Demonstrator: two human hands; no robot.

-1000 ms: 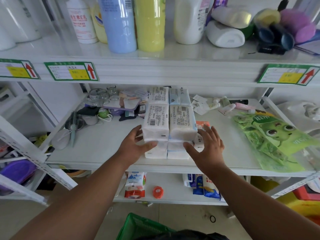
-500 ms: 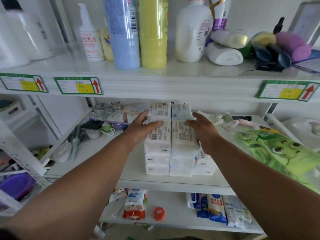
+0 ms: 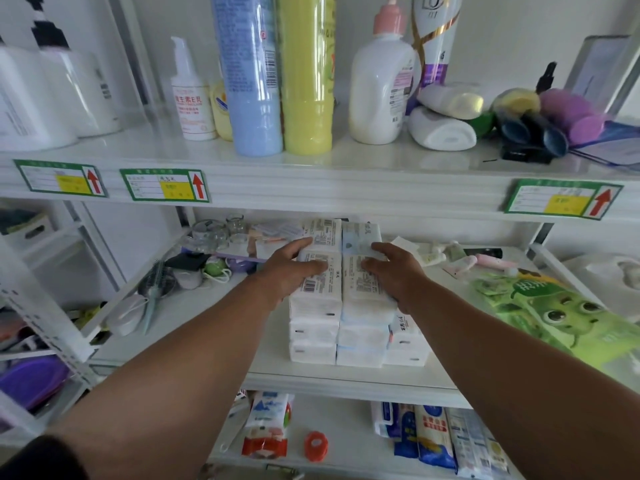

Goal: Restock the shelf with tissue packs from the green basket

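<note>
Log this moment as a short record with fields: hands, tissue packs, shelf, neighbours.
left hand: left hand lies flat on the top left tissue pack
right hand: right hand lies flat on the top right tissue pack
stack: tissue packs piled in columns on the middle shelf
right of stack: green frog bag
shelf above: blue bottle, yellow bottle
green basket: not in view

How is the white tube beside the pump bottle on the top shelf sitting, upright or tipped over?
Tipped over. The white tube lies on its side on the top shelf, beside the upright pump bottle, with another tube resting across it.
</note>
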